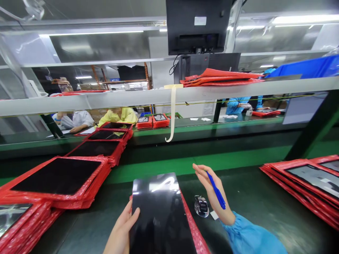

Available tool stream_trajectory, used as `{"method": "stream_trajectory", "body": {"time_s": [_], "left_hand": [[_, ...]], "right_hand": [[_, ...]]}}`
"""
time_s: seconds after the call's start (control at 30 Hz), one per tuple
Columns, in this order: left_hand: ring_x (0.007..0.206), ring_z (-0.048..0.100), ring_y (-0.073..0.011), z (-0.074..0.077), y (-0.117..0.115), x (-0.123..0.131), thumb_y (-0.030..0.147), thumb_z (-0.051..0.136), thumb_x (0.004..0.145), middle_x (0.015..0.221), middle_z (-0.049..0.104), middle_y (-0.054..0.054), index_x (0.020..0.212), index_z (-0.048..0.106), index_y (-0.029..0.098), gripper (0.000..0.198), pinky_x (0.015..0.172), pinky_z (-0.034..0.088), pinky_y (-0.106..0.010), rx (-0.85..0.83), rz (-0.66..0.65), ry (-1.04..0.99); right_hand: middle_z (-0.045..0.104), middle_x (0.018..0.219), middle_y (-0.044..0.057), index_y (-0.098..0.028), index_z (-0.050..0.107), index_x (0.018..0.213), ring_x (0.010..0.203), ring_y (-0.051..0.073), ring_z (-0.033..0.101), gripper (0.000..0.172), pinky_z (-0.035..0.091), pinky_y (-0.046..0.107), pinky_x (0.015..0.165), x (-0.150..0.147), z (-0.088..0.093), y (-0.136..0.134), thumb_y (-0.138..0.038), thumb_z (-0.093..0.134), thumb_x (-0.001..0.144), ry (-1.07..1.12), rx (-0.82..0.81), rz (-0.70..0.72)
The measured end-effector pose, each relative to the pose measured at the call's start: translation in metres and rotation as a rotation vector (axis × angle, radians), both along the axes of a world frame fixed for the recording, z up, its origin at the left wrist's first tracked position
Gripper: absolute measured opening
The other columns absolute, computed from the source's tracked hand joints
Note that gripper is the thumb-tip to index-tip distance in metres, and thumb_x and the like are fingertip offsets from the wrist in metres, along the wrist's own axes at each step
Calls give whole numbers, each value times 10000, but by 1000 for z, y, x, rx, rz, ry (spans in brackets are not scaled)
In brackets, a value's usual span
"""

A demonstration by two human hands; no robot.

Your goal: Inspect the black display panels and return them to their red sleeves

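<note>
My left hand (122, 229) grips the left edge of a glossy black panel (161, 215), thumb on its face. The panel lies tilted over a red plastic bag (194, 231) on the dark belt. My right hand (212, 192), in a blue sleeve, hovers just right of the panel's top corner. A blue pen (216, 191) rests along its palm, fingers stretched loosely forward. A small clear tape dispenser (201, 206) lies on the belt under that hand.
Stacks of black panels in red bags (60, 178) line the left side, with another stack (307, 183) at the right. A grey shelf (169, 93) with a hanging tape strip (172, 116) crosses ahead. Seated people (119, 114) work beyond it. A monitor (197, 24) hangs above.
</note>
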State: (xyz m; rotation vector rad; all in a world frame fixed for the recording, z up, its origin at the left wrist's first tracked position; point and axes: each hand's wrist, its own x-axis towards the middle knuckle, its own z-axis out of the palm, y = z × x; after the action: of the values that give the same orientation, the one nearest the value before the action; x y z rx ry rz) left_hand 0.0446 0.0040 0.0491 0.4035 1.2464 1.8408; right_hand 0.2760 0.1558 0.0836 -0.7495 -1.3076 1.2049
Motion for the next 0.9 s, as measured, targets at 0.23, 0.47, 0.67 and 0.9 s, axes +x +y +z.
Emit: {"method": "stream_trajectory", "body": {"time_s": [0.23,0.47,0.67,0.9], "left_hand": [[1201,565,-351,-36,-6,-7,496,878,456,906,781,-74,965,729,199,608,1109,321,-441,-127,-28,-4],[688,722,-281,-22,-14,-24,566,785,586,619,714,-36,795,698,191,438,581,558,-324,-259,-295,320],[274,490,-103,-1,-31,-59,562,780,598,418,544,43,629,626,160,431,277,312,-179,-370,-253,528],[399,565,-119,-23,-44,-29,696,748,510,511,583,13,621,557,178,563,350,414,-196,-367,-283,342]], "right_hand": [[780,901,83,-221,731,913,861,271,716,370,548,372,785,52,-49,-6,-523,745,699,-262,-127,116],[747,742,19,-190,721,854,687,189,689,270,508,249,585,50,-62,-6,-448,693,782,-301,-119,174],[734,642,14,-175,728,757,592,183,681,230,501,241,541,49,-64,-4,-404,720,768,-324,-52,166],[720,1162,121,-208,697,1017,1124,317,642,364,470,441,998,43,-66,-20,-437,729,735,-313,54,-37]]}}
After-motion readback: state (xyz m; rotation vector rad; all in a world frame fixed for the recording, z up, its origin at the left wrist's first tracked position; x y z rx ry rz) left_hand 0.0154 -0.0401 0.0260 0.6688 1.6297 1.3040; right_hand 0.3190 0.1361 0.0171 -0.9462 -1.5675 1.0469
